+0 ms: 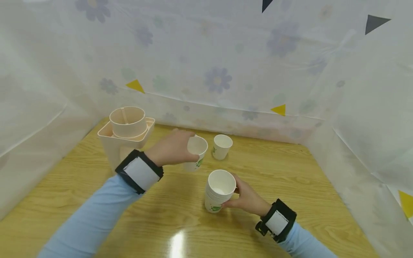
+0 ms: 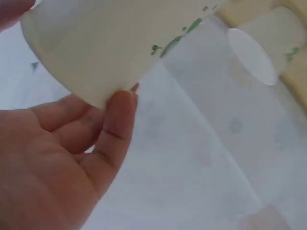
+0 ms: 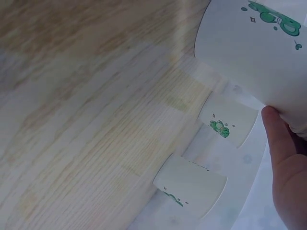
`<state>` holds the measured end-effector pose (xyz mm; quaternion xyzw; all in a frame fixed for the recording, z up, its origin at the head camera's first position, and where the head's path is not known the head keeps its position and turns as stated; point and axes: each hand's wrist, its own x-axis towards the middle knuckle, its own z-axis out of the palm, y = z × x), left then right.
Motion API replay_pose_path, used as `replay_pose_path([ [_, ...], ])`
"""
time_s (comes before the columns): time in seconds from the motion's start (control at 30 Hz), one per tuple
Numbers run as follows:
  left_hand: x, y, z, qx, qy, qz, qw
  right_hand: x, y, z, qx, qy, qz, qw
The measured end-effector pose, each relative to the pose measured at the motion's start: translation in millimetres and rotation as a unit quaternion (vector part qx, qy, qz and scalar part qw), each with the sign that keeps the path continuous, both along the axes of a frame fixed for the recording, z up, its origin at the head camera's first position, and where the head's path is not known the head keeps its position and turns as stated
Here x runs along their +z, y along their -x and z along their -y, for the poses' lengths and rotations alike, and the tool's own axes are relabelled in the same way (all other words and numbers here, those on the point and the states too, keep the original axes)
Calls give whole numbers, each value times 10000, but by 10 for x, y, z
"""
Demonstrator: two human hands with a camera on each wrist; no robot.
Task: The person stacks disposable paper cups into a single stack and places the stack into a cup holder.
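Observation:
My left hand (image 1: pixel 174 146) pinches a white paper cup (image 1: pixel 197 147) near its rim, with the thumb on the near side. In the left wrist view, fingers curl at the rim of this cup (image 2: pixel 96 52), which has a green print. Low on the right, my right hand (image 1: pixel 248 197) grips a stack of nested paper cups (image 1: pixel 213 200) from its right side. The stack's wall (image 3: pixel 254 52) fills a corner of the right wrist view, a fingertip against it. Behind both hands, a single paper cup (image 1: pixel 222 147) stands upright on the table.
A beige square container (image 1: pixel 113 152) with a round cylinder (image 1: pixel 127 123) on top stands left, partly behind the left hand. The wooden table (image 1: pixel 277 172) is bordered by white flowered sheeting (image 1: pixel 180 53) at the back and sides.

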<state>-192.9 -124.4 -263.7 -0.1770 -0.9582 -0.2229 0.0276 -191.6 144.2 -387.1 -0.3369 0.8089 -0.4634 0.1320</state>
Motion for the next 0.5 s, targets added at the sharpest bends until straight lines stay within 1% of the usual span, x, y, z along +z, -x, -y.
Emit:
replay_pose_path([
  [0.17, 200, -87, -123, -653, -334, -182, 9971, -8, -2, 1, -7, -1, 31, 10000],
  [0.27, 294, -117, -173, -1012, -423, -117, 9939, -17, 5, -1, 22, 17, 43, 10000],
  [0.3, 318, -125, -187, -1084, -427, -59, 9932, -19, 6, -2, 33, 26, 50, 10000],
  [0.4, 355, -134, -238, -1398, -573, 150, 9884, -27, 12, -6, 70, 6, 61, 10000],
  [0.5, 328, -126, -302, -1823, -667, 221, 9807, -34, 16, -8, 103, -52, 63, 9999],
])
